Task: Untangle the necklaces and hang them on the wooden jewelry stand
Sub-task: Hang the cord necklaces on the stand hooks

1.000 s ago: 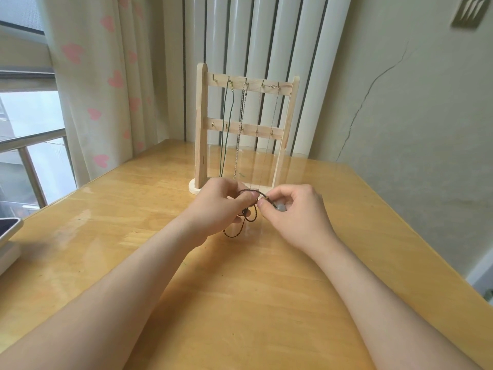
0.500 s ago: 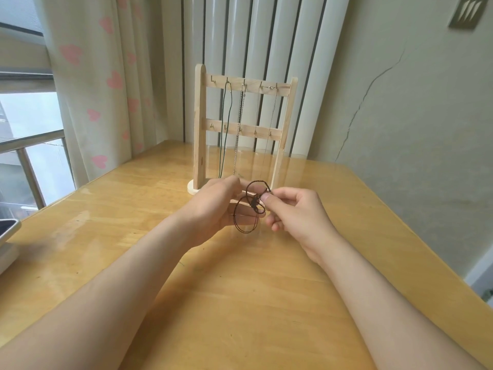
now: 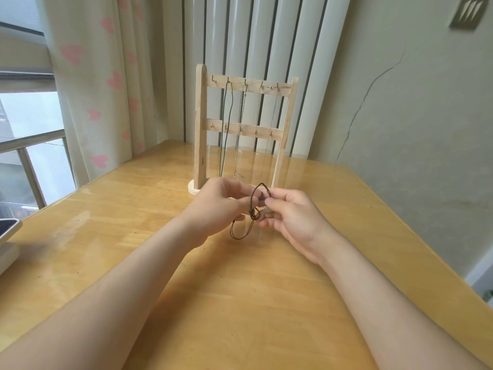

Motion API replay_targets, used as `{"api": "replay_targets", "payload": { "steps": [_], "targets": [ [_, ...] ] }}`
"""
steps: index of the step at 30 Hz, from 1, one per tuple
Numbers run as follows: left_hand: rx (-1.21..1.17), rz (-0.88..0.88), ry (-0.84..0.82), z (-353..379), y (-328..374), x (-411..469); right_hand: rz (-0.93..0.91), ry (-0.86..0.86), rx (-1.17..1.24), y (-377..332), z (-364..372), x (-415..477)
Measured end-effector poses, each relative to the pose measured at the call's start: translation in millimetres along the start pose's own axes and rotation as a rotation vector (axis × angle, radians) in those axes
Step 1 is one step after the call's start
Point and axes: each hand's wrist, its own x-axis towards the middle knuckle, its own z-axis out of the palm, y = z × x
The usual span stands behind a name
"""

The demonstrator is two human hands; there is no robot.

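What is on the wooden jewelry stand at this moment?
On the wooden jewelry stand, three necklaces hang from top hooks: a green cord, a silver chain, a fine chain. The leftmost hook is bare. The left hand covers the cord's and silver chain's lower ends.

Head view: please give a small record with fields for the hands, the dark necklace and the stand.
left hand: pinches the dark cord necklace
right hand: pinches the same cord
cord state: tangled loops between the hands, not yet hung
wooden stand: upright on the table, behind the hands
already hung: green cord, silver chain, thin chain, from top bar
free hook: leftmost, top bar
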Motion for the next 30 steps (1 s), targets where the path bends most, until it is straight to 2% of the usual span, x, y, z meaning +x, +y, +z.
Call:
{"api": "replay_targets", "payload": {
  "steps": [2,6,8,12,16,18,21,23,30],
  "targets": [
    [0.045,0.000,0.006,0.9,-0.9,0.6,-0.035,0.046,-0.041,2.6,0.4,0.4],
    [0.059,0.002,0.015,1.2,-3.0,2.4,-0.161,0.246,-0.146,7.0,-0.2,0.7],
    [0.050,0.021,0.009,1.6,-2.5,2.9,-0.204,0.278,-0.170,7.1,-2.7,1.4],
    [0.075,0.070,0.011,3.2,-2.2,3.8,-0.148,0.331,-0.186,7.8,-3.1,2.7],
    [0.140,0.146,-0.015,4.4,-1.1,0.9,-0.051,0.296,0.204,-3.4,3.0,1.8],
    [0.187,0.189,-0.030,4.4,1.8,-2.0,-0.028,0.249,0.275,-7.1,1.9,0.5],
    [0.227,0.228,-0.056,5.2,4.1,-4.5,-0.032,0.187,0.245,-3.4,-0.5,-0.2],
    [0.230,0.212,-0.035,5.2,3.9,-4.7,-0.039,0.214,0.173,2.1,-1.5,1.6],
    [0.040,-0.005,0.131,4.9,0.4,3.0,-0.003,0.253,-0.006,9.9,-4.6,5.9]
  ]
}}
